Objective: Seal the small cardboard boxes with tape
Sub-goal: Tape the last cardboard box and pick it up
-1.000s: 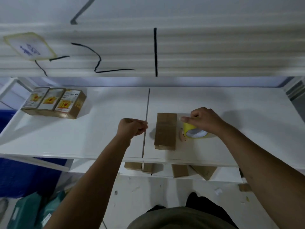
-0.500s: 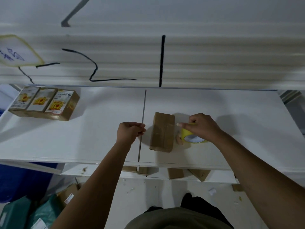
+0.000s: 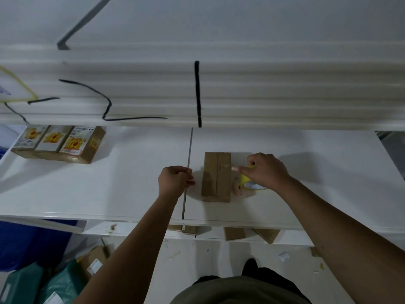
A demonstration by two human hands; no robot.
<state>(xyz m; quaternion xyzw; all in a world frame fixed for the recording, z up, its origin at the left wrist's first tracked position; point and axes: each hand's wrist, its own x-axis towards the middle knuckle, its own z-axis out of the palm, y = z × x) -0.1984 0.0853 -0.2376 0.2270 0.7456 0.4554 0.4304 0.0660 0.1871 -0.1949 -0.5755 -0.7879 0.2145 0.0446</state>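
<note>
A white table (image 3: pixel 131 189) fills the middle of the view, split by a thin dark seam (image 3: pixel 189 159) that runs away from the person. The small cardboard box (image 3: pixel 217 176) lies flat on the table just right of this seam. Its long axis points straight away from the person, and its centre flap joint runs the same way. Beyond the box, a stack of white boards (image 3: pixel 285 95) with black marks overhangs the table's far edge.

Just right of the box, the right hand (image 3: pixel 266 170) grips a yellow tape roll (image 3: pixel 252 184) from above, hiding most of it. Just left of the box, the left hand (image 3: pixel 175 181) is curled over the seam; whether it pinches anything cannot be made out.

Far left of the box, 3 labelled boxes (image 3: pixel 59 142) sit side by side, their tops cut off by the boards. Below the table edge nearest the box, cardboard pieces (image 3: pixel 234 233) show only partly. Green bags (image 3: pixel 54 284) lie on the floor well left of it.
</note>
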